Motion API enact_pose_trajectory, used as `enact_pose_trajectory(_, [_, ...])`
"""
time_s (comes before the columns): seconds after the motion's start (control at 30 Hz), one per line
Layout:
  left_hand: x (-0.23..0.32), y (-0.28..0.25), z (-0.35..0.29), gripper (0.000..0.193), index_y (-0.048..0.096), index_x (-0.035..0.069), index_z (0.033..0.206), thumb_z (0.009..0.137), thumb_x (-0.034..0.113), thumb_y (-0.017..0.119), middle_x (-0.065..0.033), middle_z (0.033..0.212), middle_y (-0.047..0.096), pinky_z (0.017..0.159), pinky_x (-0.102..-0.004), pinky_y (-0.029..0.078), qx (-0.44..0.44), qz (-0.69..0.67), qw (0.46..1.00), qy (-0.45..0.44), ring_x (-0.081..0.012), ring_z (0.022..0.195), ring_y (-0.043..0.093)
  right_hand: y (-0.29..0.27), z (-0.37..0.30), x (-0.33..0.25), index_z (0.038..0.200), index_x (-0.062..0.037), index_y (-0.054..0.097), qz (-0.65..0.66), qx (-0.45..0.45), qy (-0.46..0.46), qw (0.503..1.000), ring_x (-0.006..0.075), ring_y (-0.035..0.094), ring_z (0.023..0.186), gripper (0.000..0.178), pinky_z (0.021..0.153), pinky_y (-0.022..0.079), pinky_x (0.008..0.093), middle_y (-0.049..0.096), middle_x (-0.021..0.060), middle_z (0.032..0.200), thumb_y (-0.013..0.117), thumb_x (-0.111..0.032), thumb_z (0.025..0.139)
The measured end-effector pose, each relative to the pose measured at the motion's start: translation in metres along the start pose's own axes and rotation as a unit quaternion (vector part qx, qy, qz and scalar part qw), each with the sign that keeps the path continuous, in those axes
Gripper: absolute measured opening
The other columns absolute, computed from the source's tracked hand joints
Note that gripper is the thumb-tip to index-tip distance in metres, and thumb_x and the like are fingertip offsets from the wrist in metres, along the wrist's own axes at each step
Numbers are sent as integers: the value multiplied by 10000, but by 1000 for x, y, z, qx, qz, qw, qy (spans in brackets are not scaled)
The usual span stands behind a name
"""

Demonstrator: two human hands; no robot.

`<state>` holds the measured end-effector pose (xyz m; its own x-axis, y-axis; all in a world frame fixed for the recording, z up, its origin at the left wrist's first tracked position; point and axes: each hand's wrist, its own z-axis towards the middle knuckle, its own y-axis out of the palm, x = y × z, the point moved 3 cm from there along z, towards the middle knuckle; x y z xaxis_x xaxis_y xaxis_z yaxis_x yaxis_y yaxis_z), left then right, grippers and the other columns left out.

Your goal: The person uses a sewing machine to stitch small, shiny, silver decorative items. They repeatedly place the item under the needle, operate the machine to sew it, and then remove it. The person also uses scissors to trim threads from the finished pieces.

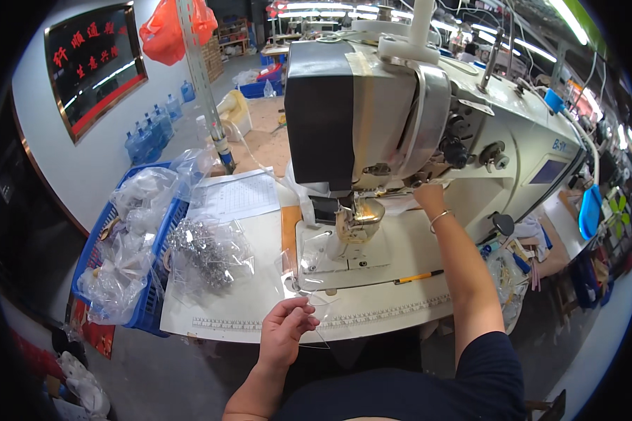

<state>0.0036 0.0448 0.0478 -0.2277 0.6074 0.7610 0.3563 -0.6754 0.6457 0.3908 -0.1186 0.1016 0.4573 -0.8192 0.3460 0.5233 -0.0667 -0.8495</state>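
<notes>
My left hand (286,328) is over the front edge of the sewing table, fingers closed in a pinch on a clear plastic piece (324,309). Its see-through outline is hard to follow. My right arm stretches forward past the sewing machine (379,126), and my right hand (429,198) is curled beside the machine head, right of the needle area. Its fingertips are hidden, so what they hold cannot be seen. Left of the machine, a heap of clear plastic pieces (207,252) with shiny bits lies on the table (263,281).
A blue crate (146,309) full of clear plastic bags stands at the table's left. Written paper sheets (242,195) lie behind the heap. A yellow-and-black pen-like tool (419,277) and a printed ruler strip (372,317) are near the front edge. A metal post (202,84) rises behind.
</notes>
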Motion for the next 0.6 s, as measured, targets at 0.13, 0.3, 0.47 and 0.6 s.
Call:
enact_pose_trajectory(0.13, [-5,5,-5,215,542,-10,1089,896,80,511,-115,946,608,714,-309,502,-20,-2,1000,-4,-204,785,620,-14,-35,5,655,-27,599,482,189,163,840,227,584,523,149,491,439,344,608,130,615,608,-132,761])
enact_pose_trajectory(0.3, [-9,15,-6,202,548,4,1072,890,85,512,-109,924,614,713,-316,503,-37,7,999,-3,-206,775,616,16,-109,-18,830,-28,565,808,-67,274,516,111,586,547,124,424,385,227,609,70,638,601,-145,811])
enact_pose_trajectory(0.47, [-16,29,-7,198,549,13,1069,888,87,513,-97,907,619,700,-306,499,-53,4,998,-27,-204,764,616,9,-162,-52,857,3,558,706,-119,259,648,178,616,607,201,490,455,272,606,104,730,651,-159,782])
enact_pose_trajectory(0.6, [-16,25,-13,208,546,-6,1083,898,80,508,-106,947,607,710,-306,499,-68,-5,997,-28,-212,800,617,-20,-156,-19,831,-33,606,444,42,107,889,301,575,758,180,709,474,341,604,133,880,690,-149,722])
